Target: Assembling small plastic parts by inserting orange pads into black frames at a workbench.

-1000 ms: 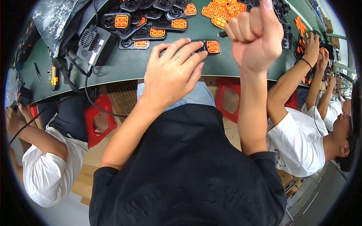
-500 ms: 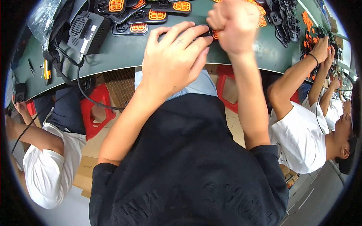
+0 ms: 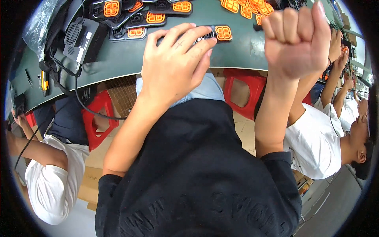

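A flat black plastic part (image 3: 211,32) with an orange grid piece (image 3: 223,33) at its right end lies near the table's front edge. My left hand (image 3: 173,59) lies over its left portion, fingers bent across it and holding it against the table; most of that portion is hidden under the hand. To the right, apart from the part, my right hand (image 3: 296,43) is raised in a fist with the curled fingers facing me. Nothing shows in this fist.
Several similar black parts with orange grids (image 3: 156,17) are piled at the back left. Loose orange grid pieces (image 3: 246,8) lie at the back. A grey power box (image 3: 81,39) with cables and a yellow cutter (image 3: 43,82) sit left. Co-workers (image 3: 316,138) sit on both sides.
My right fist has moved right from above the part's orange end, uncovering the orange grid. My left hand stays on the part. The whole view has shifted slightly.
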The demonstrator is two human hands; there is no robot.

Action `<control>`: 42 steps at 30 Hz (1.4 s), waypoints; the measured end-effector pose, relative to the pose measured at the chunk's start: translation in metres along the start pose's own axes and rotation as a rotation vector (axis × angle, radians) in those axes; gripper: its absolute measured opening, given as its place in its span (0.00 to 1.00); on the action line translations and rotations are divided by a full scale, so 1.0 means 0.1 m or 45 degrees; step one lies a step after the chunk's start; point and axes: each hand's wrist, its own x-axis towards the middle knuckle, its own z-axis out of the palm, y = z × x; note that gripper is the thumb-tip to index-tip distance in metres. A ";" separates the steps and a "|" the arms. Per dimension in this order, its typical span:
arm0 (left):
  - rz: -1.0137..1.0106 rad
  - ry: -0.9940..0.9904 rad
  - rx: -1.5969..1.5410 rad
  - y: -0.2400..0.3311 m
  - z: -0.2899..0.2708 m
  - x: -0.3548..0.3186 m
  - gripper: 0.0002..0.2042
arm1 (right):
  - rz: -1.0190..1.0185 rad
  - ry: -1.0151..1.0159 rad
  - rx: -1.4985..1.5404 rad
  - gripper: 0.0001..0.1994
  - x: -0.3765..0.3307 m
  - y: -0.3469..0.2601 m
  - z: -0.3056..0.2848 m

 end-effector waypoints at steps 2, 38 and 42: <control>0.023 0.000 -0.008 0.01 0.02 0.06 0.11 | 0.091 0.226 -0.704 0.28 -0.21 -0.20 0.13; -0.042 0.148 -0.630 0.23 -0.19 0.07 0.10 | 0.037 0.558 0.135 0.27 -0.40 0.22 0.13; -0.040 0.176 -0.654 0.19 -0.16 0.02 0.12 | 0.011 0.522 0.004 0.26 -0.42 0.29 0.19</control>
